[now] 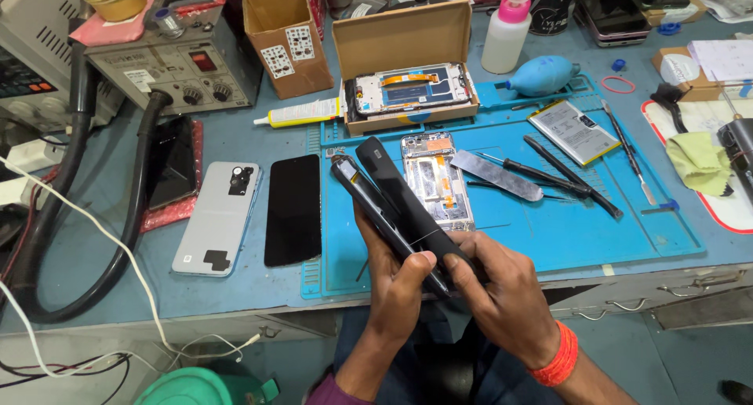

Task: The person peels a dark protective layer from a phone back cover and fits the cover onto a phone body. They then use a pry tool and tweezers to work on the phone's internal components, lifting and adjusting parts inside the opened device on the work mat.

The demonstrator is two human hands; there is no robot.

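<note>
Nearest the camera, a green plastic rim is seen at the bottom edge, beside loose white and dark cables. Just above, the left hand and the right hand are both closed around a black phone whose glossy screen panel is parted from its frame at the far end; the phone is held tilted over the near edge of a blue ribbed work mat. An orange band is worn on the right wrist.

On the mat behind the hands an opened phone frame lies flat, partly hidden by the raised phone. To its right lie a flat metal blade, dark-handled screwdrivers and a grey battery. A cardboard box holding another stripped frame stands at the mat's far edge, with a white glue tube beside it. Left of the mat, a matte black glass panel and a pale grey back cover rest on the bench, near two thick black hoses.
</note>
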